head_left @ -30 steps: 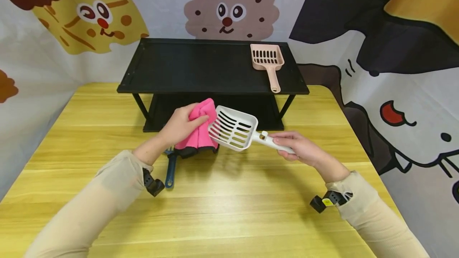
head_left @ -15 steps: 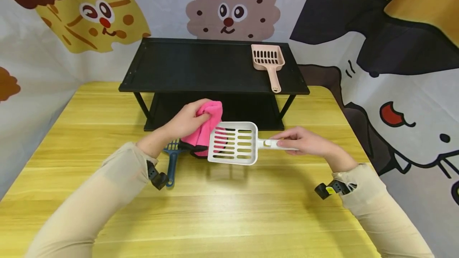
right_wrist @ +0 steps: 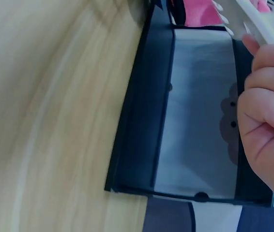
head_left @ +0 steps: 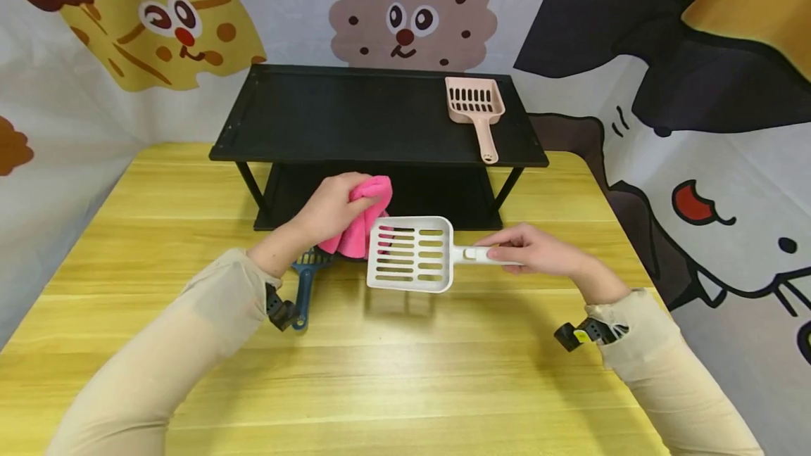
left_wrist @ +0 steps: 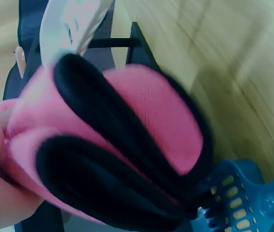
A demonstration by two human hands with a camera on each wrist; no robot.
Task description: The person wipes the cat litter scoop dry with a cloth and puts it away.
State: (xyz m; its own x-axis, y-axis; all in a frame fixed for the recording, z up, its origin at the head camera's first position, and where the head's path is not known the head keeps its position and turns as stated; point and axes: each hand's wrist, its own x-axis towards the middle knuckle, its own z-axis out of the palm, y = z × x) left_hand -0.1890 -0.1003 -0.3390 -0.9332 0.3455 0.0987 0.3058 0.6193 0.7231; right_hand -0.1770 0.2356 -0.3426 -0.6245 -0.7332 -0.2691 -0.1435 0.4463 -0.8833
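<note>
My left hand (head_left: pixel 329 210) pinches a bunched pink cloth (head_left: pixel 356 236), whose black edging (left_wrist: pixel 108 106) hangs in folds in the left wrist view. With fingers curled round its handle, my right hand (head_left: pixel 537 250) holds a white slotted litter scoop (head_left: pixel 448 259) above the table. The scoop's slotted face is turned towards the head camera, and its far edge overlaps the cloth there. Below my left hand, a blue litter scoop (head_left: pixel 303 298) lies on the table, its slotted end partly hidden by the hand and cloth.
Behind both hands stands a black two-tier rack (head_left: pixel 355 118) on the wooden table (head_left: pixel 393 385). A pale pink litter scoop (head_left: pixel 485 134) lies at the right of its top shelf, handle reaching the front edge. A printed curtain (head_left: pixel 291 13) hangs behind.
The white scoop has come down and turned from a slant to nearly level, mostly in the first half second. My left hand has shifted slightly right with the cloth.
</note>
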